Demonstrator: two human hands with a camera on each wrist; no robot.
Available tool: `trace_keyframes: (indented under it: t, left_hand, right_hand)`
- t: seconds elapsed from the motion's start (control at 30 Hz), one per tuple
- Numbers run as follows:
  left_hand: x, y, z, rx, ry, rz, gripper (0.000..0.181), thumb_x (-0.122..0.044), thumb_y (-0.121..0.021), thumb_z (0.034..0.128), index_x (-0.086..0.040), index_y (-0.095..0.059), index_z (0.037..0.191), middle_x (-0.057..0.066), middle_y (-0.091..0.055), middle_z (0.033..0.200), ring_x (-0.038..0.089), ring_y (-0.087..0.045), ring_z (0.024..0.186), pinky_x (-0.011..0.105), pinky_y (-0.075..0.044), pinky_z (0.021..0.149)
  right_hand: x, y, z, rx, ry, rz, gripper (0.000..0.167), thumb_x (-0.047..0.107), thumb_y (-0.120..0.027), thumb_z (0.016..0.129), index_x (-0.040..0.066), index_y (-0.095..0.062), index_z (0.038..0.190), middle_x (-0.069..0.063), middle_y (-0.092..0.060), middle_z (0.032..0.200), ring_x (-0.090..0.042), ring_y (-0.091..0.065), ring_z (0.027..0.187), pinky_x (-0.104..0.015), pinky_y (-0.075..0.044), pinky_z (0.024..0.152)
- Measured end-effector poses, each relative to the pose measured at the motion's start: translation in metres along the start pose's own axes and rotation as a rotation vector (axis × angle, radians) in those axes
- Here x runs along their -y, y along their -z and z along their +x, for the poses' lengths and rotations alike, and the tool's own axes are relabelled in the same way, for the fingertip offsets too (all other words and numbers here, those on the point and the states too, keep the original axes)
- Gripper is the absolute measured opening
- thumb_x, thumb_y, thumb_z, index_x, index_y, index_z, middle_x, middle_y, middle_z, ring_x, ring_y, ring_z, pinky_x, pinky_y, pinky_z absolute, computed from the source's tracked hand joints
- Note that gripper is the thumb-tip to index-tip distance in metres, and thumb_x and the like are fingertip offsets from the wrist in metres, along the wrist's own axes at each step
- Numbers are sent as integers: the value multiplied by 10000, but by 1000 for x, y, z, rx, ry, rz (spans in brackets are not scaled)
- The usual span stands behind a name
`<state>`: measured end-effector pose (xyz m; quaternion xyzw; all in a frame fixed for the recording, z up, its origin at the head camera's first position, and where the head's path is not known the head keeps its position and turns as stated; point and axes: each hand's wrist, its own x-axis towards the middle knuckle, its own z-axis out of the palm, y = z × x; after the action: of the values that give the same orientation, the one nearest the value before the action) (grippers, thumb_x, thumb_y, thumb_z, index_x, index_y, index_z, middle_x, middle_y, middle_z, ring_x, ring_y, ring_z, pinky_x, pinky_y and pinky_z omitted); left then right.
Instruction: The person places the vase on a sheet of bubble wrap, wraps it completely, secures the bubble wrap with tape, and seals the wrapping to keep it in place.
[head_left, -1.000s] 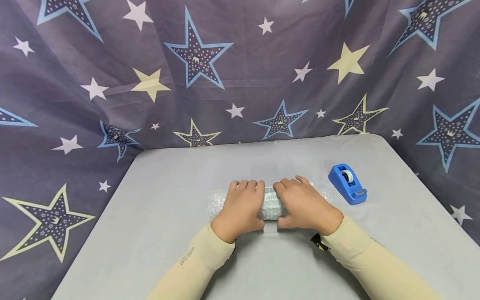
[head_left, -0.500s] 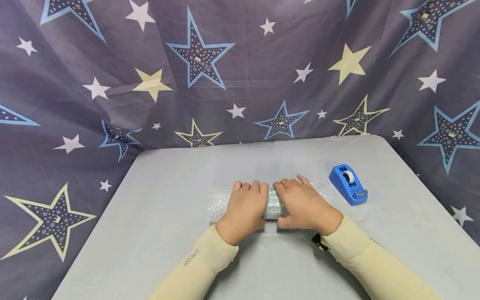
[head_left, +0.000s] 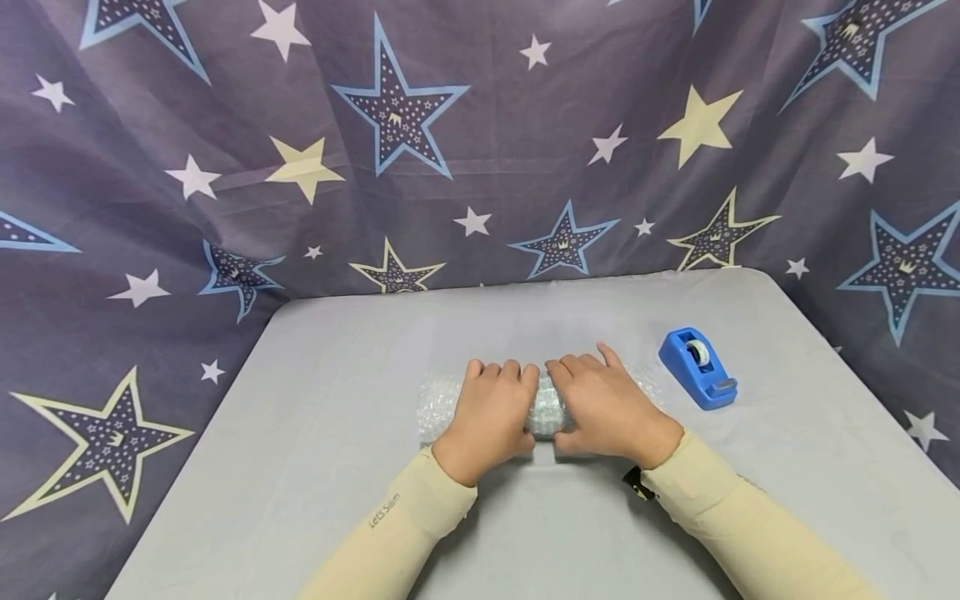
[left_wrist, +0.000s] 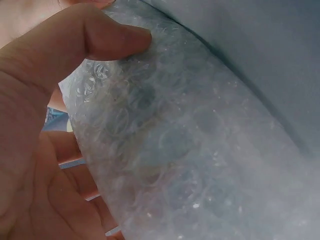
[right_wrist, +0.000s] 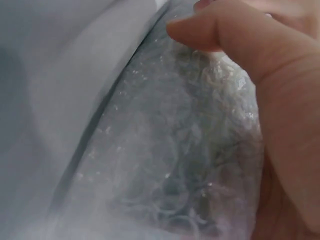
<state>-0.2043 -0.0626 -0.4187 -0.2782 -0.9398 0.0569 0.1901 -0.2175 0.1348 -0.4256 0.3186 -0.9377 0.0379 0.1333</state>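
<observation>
A roll of clear bubble wrap [head_left: 547, 410] lies crosswise on the table under both hands. My left hand [head_left: 491, 417] grips its left half, fingers over the far side and thumb on the near side. Gripping the right half the same way is my right hand [head_left: 609, 408], a short stretch of wrap showing between the two. In the left wrist view the thumb presses on the bubbled surface [left_wrist: 170, 135]. The right wrist view has the right thumb on the wrap [right_wrist: 165, 135] too. Whatever may be inside the roll is hidden.
A blue tape dispenser [head_left: 697, 368] with a roll of tape stands to the right of the right hand. The table [head_left: 337, 350] has a light grey cover. Behind it hangs a dark curtain [head_left: 495, 167] with stars.
My left hand has shifted slightly right, closer to the right hand. The right hand stays nearly in place, its index finger lifting a little. The wrap between them has turned slightly.
</observation>
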Motion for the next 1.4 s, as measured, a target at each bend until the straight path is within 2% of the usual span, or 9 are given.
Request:
trace_keyframes:
  t: [0.17,0.43,0.63,0.73,0.87,1.07,1.17,1.3,1.4]
  left_hand:
    - [0,-2,0,-11,2,-13,621,-428,-885,561,-154,-615,1048,0,-629,863,224,-608,711,398,-351,701]
    - [2,-3,2,-57,-1,-13,553,-423,-841,573,-154,-614,1000,-6,-602,819,218,-581,676,397,-335,690]
    - [2,-6,2,-72,10,-36,508,-391,-801,603,-140,-632,1012,7,-626,838,232,-615,707,432,-403,746]
    - [2,-8,1,-75,17,-46,550,-363,-773,622,-113,-659,1099,28,-670,909,253,-654,789,466,-443,820]
    - [2,-10,0,-54,22,-48,670,-358,-759,653,-74,-656,1251,61,-710,1046,280,-677,945,517,-455,928]
    - [2,-10,0,-7,27,-51,755,-377,-786,661,-68,-612,1328,73,-694,1149,290,-659,1082,567,-431,1025]
    - [1,-10,0,14,32,-38,829,-383,-832,647,-64,-578,1369,82,-673,1179,298,-642,1107,545,-435,1014]
    - [0,-14,1,25,35,4,919,-404,-896,626,-55,-540,1398,93,-641,1172,305,-618,1078,477,-446,939]
    - [-1,-17,1,34,40,36,912,-400,-909,626,-53,-530,1379,86,-619,1137,300,-611,1046,451,-445,908]
  right_hand:
    - [-1,2,0,-23,10,-36,975,570,-847,618,45,-591,1398,-91,-666,1307,-334,-634,1190,-688,-322,1134]
    - [2,3,2,-82,44,-70,890,528,-893,579,85,-608,1296,-68,-649,1231,-296,-614,1124,-528,-463,1000]
    - [4,-1,2,-80,29,-76,919,488,-913,568,62,-590,1316,-85,-656,1227,-307,-634,1106,-560,-443,1019]
    - [4,-3,2,-82,28,-71,933,468,-913,577,49,-579,1341,-94,-657,1243,-312,-633,1129,-586,-426,1047]
    - [4,-6,2,-87,28,-58,934,438,-913,592,42,-568,1364,-102,-657,1263,-320,-638,1135,-614,-407,1070]
    - [1,-8,2,-91,24,-40,963,431,-940,585,46,-559,1382,-109,-656,1287,-336,-641,1142,-633,-392,1079]
    - [0,-9,2,-89,22,-41,978,445,-948,583,52,-556,1387,-107,-656,1294,-337,-640,1151,-636,-386,1086]
    - [0,-10,2,-79,15,-35,976,450,-943,583,59,-554,1389,-102,-657,1297,-331,-641,1154,-640,-383,1089]
    - [0,-10,2,-71,7,-28,962,436,-932,588,60,-555,1390,-98,-659,1296,-327,-640,1156,-639,-382,1090]
